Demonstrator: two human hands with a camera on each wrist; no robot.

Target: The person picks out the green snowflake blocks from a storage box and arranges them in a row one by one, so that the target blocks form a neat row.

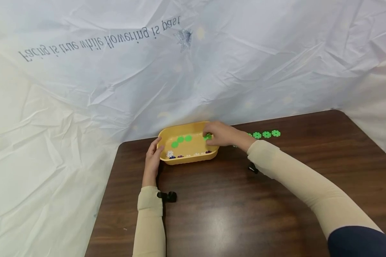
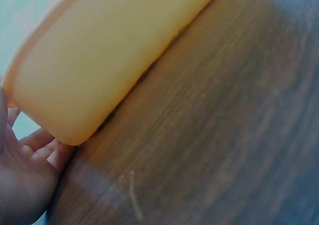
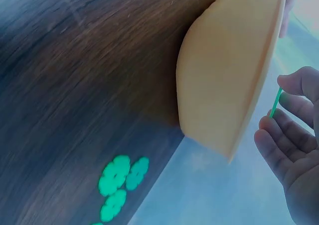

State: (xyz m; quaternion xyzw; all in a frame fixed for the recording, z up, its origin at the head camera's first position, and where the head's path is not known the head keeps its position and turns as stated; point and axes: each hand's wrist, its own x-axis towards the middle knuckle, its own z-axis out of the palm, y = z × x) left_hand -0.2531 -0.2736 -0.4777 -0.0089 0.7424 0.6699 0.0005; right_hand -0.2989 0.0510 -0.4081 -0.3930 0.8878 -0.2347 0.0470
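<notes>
A yellow plastic basin (image 1: 188,162) stands at the far side of the table. My left hand (image 1: 152,159) grips its left end, the thumb at the rim and the fingers along the outer wall. My right hand (image 1: 221,133) is over the basin's right end and pinches a thin green snowflake disc (image 3: 275,102) between thumb and fingers, seen edge-on in the right wrist view. Inside the basin lie several green discs (image 1: 180,139), a white disc (image 1: 170,154), and more white and dark purple discs along the near wall.
Several green discs (image 1: 266,134) lie in a row on the brown wooden table (image 1: 212,207), right of the basin and partly behind my right forearm. A white printed cloth (image 1: 193,71) hangs close behind the table's far edge.
</notes>
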